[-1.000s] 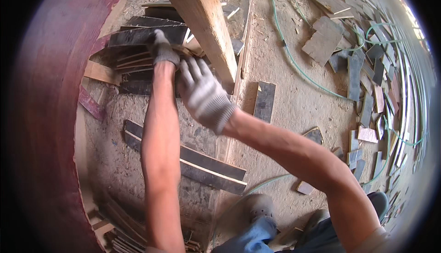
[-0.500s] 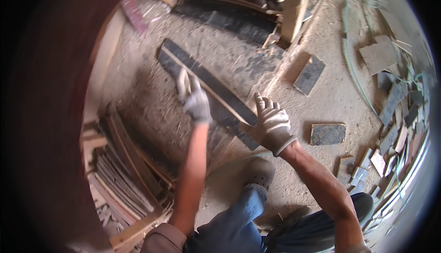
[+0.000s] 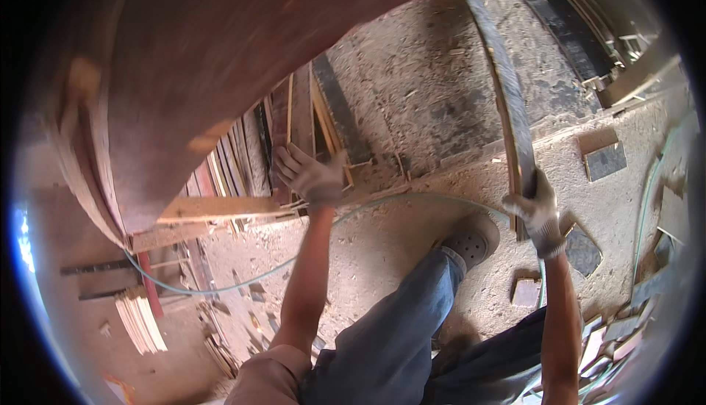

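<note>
My gloved right hand (image 3: 540, 217) is closed around the near end of a long, narrow dark plank (image 3: 513, 104) with a pale wood edge. The plank stretches away from me toward the top of the view; whether it is one strip or two laid together, I cannot tell. On the left, my gloved left hand (image 3: 312, 175) holds nothing, its fingers apart. It is over the near ends of a stack of long boards (image 3: 254, 148); I cannot tell whether it touches them.
A large brown panel (image 3: 220, 52) blocks much of the upper left. A green hose (image 3: 243, 285) crosses the floor by my shoe (image 3: 471, 242). Dark offcuts (image 3: 607, 161) and a scrap pile (image 3: 625, 331) lie to the right. More dark boards (image 3: 562, 23) are stacked at the far right.
My view has swung left. The plank, earlier lying on the floor under both hands, is now gripped by the right hand alone. The left hand has moved away to the board stack.
</note>
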Tool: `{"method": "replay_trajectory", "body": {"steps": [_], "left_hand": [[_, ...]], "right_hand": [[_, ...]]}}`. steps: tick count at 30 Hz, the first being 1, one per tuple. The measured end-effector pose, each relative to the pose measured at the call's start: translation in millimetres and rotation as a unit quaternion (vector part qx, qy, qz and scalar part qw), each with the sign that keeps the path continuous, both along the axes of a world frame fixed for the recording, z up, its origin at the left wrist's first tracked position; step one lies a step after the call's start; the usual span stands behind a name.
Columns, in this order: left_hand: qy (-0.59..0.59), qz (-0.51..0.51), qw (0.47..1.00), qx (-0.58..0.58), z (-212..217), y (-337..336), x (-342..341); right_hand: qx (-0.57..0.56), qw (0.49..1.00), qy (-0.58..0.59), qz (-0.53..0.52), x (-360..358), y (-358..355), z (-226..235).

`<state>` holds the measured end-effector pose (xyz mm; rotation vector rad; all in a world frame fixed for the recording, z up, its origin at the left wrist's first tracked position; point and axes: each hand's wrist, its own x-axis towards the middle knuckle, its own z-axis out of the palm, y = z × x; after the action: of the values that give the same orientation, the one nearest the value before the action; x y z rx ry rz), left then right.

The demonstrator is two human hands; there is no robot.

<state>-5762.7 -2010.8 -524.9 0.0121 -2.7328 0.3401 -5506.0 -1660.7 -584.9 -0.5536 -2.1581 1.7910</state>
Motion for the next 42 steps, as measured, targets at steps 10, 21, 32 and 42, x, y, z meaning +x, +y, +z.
{"method": "replay_trajectory", "body": {"steps": [10,21,32,42], "left_hand": [[-0.206,0.113,0.959,0.159,45,-64,-82],[-0.154,0.037,0.882,0.444,57,-106,-65],[-0.166,-0.053,0.936,0.306,31,-76,-32],[-0.050,-0.265,0.960,0.071,-28,-69,27]], "right_hand": [[-0.148,0.983,-0.099,0.033,23,-66,17],[-0.093,0.980,-0.131,0.119,-55,-116,57],[0.038,0.919,-0.287,0.268,-241,-221,67],[0.168,0.891,-0.285,0.310,-211,-194,18]]}}
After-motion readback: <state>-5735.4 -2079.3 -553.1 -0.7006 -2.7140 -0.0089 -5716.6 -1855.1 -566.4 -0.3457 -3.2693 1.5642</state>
